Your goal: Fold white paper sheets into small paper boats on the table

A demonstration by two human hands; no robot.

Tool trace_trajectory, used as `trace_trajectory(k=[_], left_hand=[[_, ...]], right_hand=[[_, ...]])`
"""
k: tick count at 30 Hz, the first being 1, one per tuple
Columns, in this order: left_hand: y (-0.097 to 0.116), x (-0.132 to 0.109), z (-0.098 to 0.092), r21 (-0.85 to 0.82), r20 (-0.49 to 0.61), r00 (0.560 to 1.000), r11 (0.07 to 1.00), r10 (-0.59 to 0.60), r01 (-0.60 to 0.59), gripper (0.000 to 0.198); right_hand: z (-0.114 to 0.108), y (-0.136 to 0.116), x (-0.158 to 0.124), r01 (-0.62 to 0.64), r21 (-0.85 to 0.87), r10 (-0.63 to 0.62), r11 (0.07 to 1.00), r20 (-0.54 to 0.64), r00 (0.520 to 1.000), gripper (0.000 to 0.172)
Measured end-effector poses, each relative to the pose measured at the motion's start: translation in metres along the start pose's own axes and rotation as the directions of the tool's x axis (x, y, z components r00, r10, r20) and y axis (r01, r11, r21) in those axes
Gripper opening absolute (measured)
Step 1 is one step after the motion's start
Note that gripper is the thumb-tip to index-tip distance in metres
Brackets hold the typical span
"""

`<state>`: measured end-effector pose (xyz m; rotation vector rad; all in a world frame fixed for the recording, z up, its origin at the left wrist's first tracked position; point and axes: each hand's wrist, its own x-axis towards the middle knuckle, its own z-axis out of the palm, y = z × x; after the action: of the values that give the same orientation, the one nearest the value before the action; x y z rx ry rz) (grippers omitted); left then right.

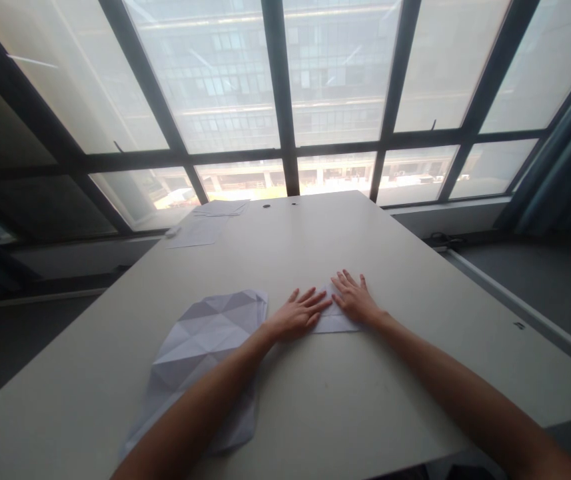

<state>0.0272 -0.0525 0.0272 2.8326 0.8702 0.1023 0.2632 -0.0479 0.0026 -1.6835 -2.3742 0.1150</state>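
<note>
A small folded white paper (334, 323) lies flat on the white table (365, 233), a little beyond its middle. My left hand (296, 315) rests on the paper's left part with fingers stretched out flat. My right hand (354, 298) presses on its right and upper part, fingers also spread and flat. The two hands nearly touch over the paper, which they largely cover. To the left, partly under my left forearm, lies a larger creased white sheet (200, 347) with many fold lines.
Several loose white sheets (210, 220) lie at the table's far left edge, with a small white object (172, 231) beside them. Two small dark dots (280, 205) mark the far edge. Large windows with dark frames stand behind the table.
</note>
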Motion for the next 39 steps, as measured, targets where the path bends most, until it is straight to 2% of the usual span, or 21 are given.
trace_trajectory(k=[6, 12, 17, 21, 27, 30, 33, 39], left_hand=[[-0.005, 0.002, 0.004, 0.000, 0.002, 0.999, 0.999, -0.033, 0.033, 0.050], [-0.009, 0.001, 0.000, -0.005, 0.017, 0.994, 0.994, -0.105, 0.105, 0.050], [-0.013, 0.000, -0.002, -0.012, 0.016, 0.993, 0.993, -0.117, 0.117, 0.050], [-0.014, 0.000, 0.003, 0.002, -0.006, 0.993, 0.993, -0.117, 0.117, 0.051], [-0.013, -0.001, 0.005, 0.031, -0.028, 0.994, 0.994, -0.108, 0.108, 0.053], [-0.010, -0.001, 0.004, 0.045, -0.044, 0.998, 0.998, -0.048, 0.050, 0.054], [-0.008, 0.000, 0.003, 0.024, -0.013, 1.000, 0.999, 0.025, -0.024, 0.057], [-0.005, 0.000, 0.001, 0.021, 0.017, 1.000, 0.999, 0.027, -0.027, 0.055]], right_hand=[[-0.003, 0.014, 0.000, 0.001, -0.018, 0.000, 1.000, 0.058, 0.998, 0.060], [-0.016, 0.048, -0.007, -0.087, -0.001, 0.086, 0.996, 0.152, 0.985, 0.075], [-0.027, 0.067, -0.013, -0.087, 0.068, 0.069, 0.994, 0.227, 0.971, 0.083], [-0.027, 0.058, -0.013, 0.027, 0.124, -0.047, 0.992, 0.161, 0.986, 0.078], [-0.023, 0.030, -0.013, 0.184, 0.176, -0.217, 0.967, 0.195, 0.957, 0.062], [-0.021, 0.022, -0.015, 0.200, 0.184, -0.233, 0.962, 0.179, 0.956, 0.059], [-0.019, 0.017, -0.015, 0.213, 0.179, -0.242, 0.961, 0.161, 0.957, 0.053], [-0.014, 0.004, -0.014, 0.221, 0.121, -0.233, 0.968, 0.098, 0.967, 0.050]])
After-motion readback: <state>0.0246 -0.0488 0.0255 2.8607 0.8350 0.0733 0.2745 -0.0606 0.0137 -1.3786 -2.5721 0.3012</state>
